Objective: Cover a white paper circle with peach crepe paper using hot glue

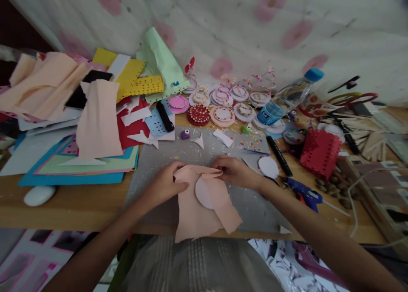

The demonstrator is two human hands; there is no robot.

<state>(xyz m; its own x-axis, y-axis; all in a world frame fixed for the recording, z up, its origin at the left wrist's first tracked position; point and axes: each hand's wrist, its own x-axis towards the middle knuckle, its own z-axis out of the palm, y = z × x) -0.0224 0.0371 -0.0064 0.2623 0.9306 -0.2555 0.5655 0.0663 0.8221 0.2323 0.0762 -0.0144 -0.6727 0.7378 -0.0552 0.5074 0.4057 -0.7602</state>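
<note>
A sheet of peach crepe paper (191, 207) lies in front of me at the near edge of the grey mat (153, 164). Its right side is folded partly over a white paper disc (203, 194), which shows between the layers. My left hand (170, 181) grips the paper's upper left corner, thumb on top and fingers behind. My right hand (234, 171) pinches the folded upper right edge. Its fingertips are partly hidden by the paper. Another white disc (268, 167) lies right of my right hand, beside a black marker (279, 156).
Coloured sheets (83, 164) and crepe paper (98, 117) pile up at left. Decorated discs (223, 115) and a tilted water bottle (283, 98) stand at the back. A blue glue gun (302, 190), red punched paper (321, 151) and a wooden box (372, 190) crowd the right.
</note>
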